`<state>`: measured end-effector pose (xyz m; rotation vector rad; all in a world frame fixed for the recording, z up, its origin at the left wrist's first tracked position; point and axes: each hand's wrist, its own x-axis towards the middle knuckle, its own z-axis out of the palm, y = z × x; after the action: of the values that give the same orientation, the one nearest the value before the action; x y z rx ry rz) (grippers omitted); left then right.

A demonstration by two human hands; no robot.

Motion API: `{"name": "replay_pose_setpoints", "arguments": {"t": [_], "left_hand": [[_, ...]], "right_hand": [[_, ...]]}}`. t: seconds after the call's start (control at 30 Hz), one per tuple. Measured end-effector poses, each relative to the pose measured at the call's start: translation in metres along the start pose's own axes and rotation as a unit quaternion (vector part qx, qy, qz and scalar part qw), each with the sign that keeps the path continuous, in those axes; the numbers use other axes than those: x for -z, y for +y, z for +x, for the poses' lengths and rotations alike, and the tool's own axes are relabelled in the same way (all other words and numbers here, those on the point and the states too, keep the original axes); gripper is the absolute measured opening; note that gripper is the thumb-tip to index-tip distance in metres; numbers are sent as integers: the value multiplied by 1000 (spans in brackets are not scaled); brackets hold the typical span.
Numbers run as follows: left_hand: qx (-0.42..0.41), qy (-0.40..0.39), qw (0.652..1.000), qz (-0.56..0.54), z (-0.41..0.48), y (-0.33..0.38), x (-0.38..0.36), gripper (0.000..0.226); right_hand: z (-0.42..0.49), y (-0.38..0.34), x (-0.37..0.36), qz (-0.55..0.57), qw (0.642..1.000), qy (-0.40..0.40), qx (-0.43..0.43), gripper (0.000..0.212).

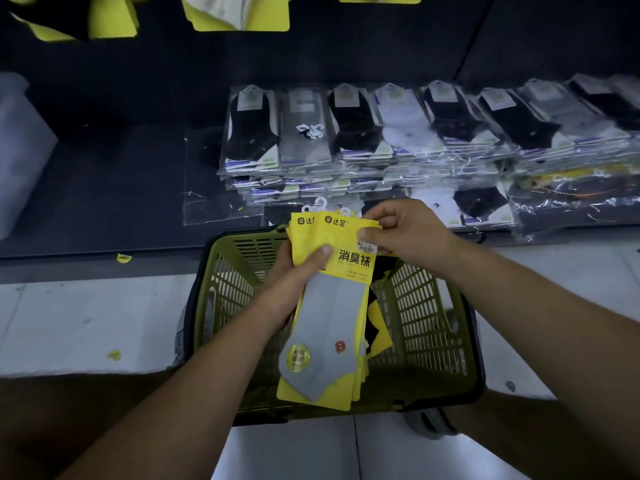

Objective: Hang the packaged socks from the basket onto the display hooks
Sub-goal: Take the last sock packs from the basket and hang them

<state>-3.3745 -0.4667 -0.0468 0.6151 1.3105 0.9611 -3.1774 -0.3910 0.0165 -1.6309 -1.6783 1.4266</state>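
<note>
I see both hands over the green basket (429, 306), which stands on the pale tiled floor (86, 317). The left hand (294, 282) grips a bundle of packaged socks (332, 306) from its left side, with the thumb pressed on the front yellow card. The right hand (405, 233) pinches the upper right edge of the front pack, near a small price label. The front pack shows a gray sock on a yellow card, and several more yellow cards are fanned behind it. White plastic hangers (320, 204) stick out at the top of the bundle. The bundle is held just above the open basket, and more yellow and black packs (377, 327) lie inside it.

Beyond the basket there is a dark surface (104, 188). On it lie piles of clear-bagged socks (346, 133) in a row, black, gray and white ones. At the top edge of the view, yellow-carded socks (239, 12) hang on the dark display wall. I cannot see the hooks themselves. A small yellow scrap (114, 355) lies on the floor to the left of the basket.
</note>
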Motion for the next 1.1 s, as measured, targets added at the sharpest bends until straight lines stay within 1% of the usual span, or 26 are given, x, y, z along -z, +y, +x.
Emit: {"name": "replay_pose_setpoints", "arguments": {"t": [0.07,0.1,0.13,0.17,0.2,0.23,0.3,0.37,0.43,0.6,0.7,0.77,0.83,0.9,1.0,1.1], "left_hand": [[-14,10,999,30,6,-5,2,55],[-14,18,999,30,7,-7,4,49],[-13,26,999,24,10,-11,7,45],[-13,37,999,17,11,-13,9,41],[-17,46,999,17,12,-15,12,39],[-20,53,998,15,13,-16,14,38],[-24,62,998,13,14,-19,17,37],[-24,66,997,18,15,-20,19,37],[-21,69,997,19,17,-22,19,37],[-20,74,997,28,19,-23,19,38],[-23,75,996,41,19,-23,18,42],[-27,80,995,45,19,-21,16,43],[-34,86,995,46,19,-18,15,47],[-46,92,994,43,18,-12,14,51],[-72,97,992,39,13,-4,14,52],[-103,112,988,37,6,6,15,45]], "right_hand": [[5,9,0,48,998,29,-6,9],[8,15,1,63,996,59,-6,7],[12,23,5,44,994,103,2,6],[16,33,10,-10,989,147,15,6],[20,44,15,-82,981,173,27,8],[23,53,20,-159,971,175,31,17],[27,70,26,-276,951,140,21,38],[29,79,24,-327,938,114,21,46],[32,84,21,-353,929,107,30,44],[39,85,20,-389,913,117,27,29],[39,87,21,-372,922,102,25,18],[37,86,23,-326,941,83,29,14],[34,79,29,-205,976,76,13,17],[30,65,37,-77,995,68,7,19],[23,37,55,23,995,89,34,14],[12,7,75,36,989,118,85,10]]}}
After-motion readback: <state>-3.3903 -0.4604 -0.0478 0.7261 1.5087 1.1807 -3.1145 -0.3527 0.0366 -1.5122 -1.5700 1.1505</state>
